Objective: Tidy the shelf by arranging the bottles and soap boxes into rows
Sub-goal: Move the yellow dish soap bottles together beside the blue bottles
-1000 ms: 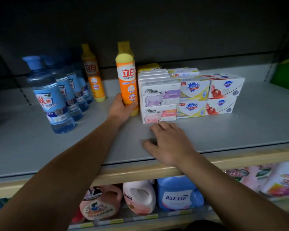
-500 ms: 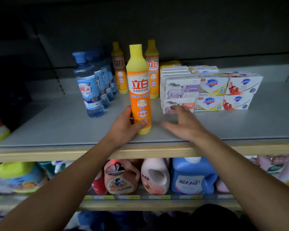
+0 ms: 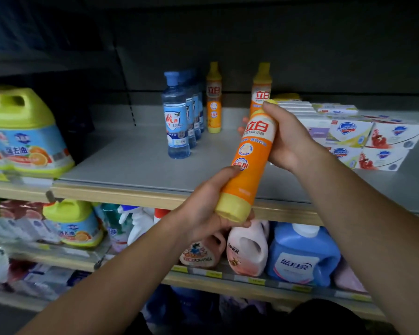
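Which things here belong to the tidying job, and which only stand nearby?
Job: orange bottle held by left hand and right hand; blue bottles; soap boxes; shelf.
Nearby: green-capped jug; blue detergent jug below.

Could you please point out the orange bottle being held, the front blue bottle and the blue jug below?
orange bottle (image 3: pixel 252 155), head view, label middle.
front blue bottle (image 3: pixel 176 122), head view, front label.
blue jug (image 3: pixel 300 259), head view, front face.

Both bare forearms reach forward, left hand (image 3: pixel 205 209) curled under the base of a tilted orange dish-soap bottle (image 3: pixel 248 163), right hand (image 3: pixel 292 139) gripping its upper end.
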Tool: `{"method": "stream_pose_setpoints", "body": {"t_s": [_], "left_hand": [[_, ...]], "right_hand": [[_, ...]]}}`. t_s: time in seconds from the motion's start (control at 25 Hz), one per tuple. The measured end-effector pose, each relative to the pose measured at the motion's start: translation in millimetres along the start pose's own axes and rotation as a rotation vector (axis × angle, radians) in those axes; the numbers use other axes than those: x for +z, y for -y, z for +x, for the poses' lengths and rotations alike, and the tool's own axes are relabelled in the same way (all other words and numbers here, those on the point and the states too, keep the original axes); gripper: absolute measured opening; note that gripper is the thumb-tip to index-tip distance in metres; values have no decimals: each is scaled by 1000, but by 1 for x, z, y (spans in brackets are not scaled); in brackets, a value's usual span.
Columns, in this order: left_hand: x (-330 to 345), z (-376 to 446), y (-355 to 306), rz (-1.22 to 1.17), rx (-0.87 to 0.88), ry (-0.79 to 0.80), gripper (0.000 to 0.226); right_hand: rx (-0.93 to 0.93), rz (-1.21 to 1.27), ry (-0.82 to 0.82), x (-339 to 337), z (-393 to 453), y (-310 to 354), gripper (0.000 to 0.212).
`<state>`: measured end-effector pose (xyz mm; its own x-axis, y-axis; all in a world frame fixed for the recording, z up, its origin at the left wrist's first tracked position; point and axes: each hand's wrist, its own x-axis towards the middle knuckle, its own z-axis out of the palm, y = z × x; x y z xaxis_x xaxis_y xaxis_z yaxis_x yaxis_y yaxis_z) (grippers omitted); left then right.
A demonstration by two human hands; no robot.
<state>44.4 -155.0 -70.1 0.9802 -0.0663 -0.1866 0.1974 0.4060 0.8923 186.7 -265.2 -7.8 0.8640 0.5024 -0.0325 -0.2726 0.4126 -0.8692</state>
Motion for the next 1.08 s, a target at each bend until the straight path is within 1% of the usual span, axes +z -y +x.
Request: {"method": "stream_pose_setpoints", "body": {"t_s": [0.08, 0.12, 0.16, 0.2, 0.28, 0.32, 0.36, 0.4, 0.44, 0.48, 0.52, 0.56, 0.6, 0.64, 0.68, 0.72, 0.8, 0.84, 0.88, 0.96, 1.08], "left_hand": [[-7, 0, 1, 1, 1, -44, 62], [-10, 1, 3, 58, 48, -105, 56], [-14, 2, 4, 214, 134, -195, 52], [-18, 2, 5, 477, 247, -296, 55], [-22, 5, 12, 1011, 503, -469, 73], [-22, 8, 16, 1179, 603, -535, 78], [-21, 12, 17, 1267, 668, -594, 80], [-20, 16, 17, 1304, 703, -652, 79], [-20, 19, 15, 1316, 714, -694, 76], [-20, 20, 12, 1304, 709, -696, 72], [-20, 20, 9, 1241, 698, -655, 65], [-19, 18, 6, 1085, 663, -573, 56], [-17, 14, 3, 834, 591, -471, 48], [-14, 10, -1, 520, 473, -354, 47], [-11, 6, -3, 208, 330, -222, 51], [-8, 0, -5, -47, 188, -65, 57], [-2, -11, -9, -410, -5, 244, 63], [1, -14, -10, -546, -48, 355, 65], [2, -16, -11, -644, -69, 427, 67], [5, -18, -10, -732, -78, 466, 71], [6, -14, -4, -748, -60, 481, 73]], "right_hand": [[-36, -27, -72, 7, -2, -5, 39], [-71, -69, -125, 12, -4, -4, 37], [-119, -132, -181, 18, -5, -2, 35], [-179, -203, -230, 24, -6, 1, 33], [-308, -356, -332, 37, -9, 5, 29], [-359, -422, -381, 41, -11, 7, 30], [-395, -460, -411, 46, -12, 8, 33], [-415, -466, -417, 48, -12, 9, 36], [-416, -458, -411, 50, -11, 10, 38], [-400, -452, -397, 51, -10, 12, 38], [-364, -441, -371, 50, -9, 14, 35], [-317, -421, -332, 47, -9, 17, 30], [-259, -391, -282, 43, -8, 20, 26], [-188, -360, -225, 38, -8, 22, 26], [-106, -335, -165, 33, -7, 21, 31], [-26, -305, -113, 27, -5, 18, 38], [83, -197, -34, 18, -2, 9, 48], [116, -128, -3, 15, -1, 3, 50], [138, -68, 24, 13, 0, -1, 53], [162, -3, 63, 9, 3, -6, 56], [153, 41, 118, 4, 4, -6, 56]]}}
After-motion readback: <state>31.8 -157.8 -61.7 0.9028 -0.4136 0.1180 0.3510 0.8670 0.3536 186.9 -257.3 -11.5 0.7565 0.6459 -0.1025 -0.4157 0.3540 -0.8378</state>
